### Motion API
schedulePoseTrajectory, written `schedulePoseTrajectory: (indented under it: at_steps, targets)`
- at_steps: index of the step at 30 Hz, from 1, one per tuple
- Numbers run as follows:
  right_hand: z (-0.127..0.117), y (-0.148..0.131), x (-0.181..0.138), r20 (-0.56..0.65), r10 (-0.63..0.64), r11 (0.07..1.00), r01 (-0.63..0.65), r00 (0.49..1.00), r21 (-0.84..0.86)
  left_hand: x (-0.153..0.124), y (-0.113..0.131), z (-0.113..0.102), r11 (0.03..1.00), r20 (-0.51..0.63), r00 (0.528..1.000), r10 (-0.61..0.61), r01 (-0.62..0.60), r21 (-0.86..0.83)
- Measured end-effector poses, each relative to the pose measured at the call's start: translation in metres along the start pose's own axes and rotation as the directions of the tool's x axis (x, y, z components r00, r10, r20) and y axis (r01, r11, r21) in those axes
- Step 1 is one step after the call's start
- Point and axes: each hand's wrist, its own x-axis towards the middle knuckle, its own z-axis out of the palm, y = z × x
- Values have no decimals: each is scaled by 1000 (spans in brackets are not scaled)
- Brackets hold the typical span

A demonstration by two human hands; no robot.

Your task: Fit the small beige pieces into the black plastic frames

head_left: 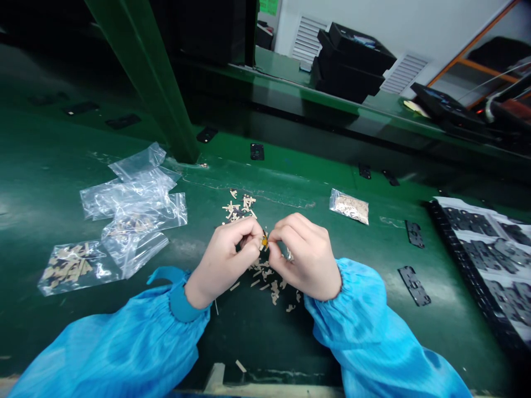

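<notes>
My left hand (226,257) and my right hand (305,257) meet over the green table (290,182), both in blue sleeves. Their fingers are pinched together on a tiny orange-yellow piece (264,240) held between the two hands. Under and around the hands lie several small beige strips (265,276), with more of them scattered just beyond (240,207).
Clear plastic bags (133,204) lie to the left, one holding beige strips (70,265). A small filled bag (349,207) sits to the right. Black flat parts (414,284) lie nearby, and a black tray of parts (489,260) fills the right edge. A green post (153,83) rises behind.
</notes>
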Motion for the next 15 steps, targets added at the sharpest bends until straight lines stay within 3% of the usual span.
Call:
schedulePoseTrajectory:
  at_steps: [15]
  targets:
    - [-1, -1, 0, 7, -14, 1000, 14, 1000, 4, -1, 1, -1, 998, 9, 1000, -16, 17, -54]
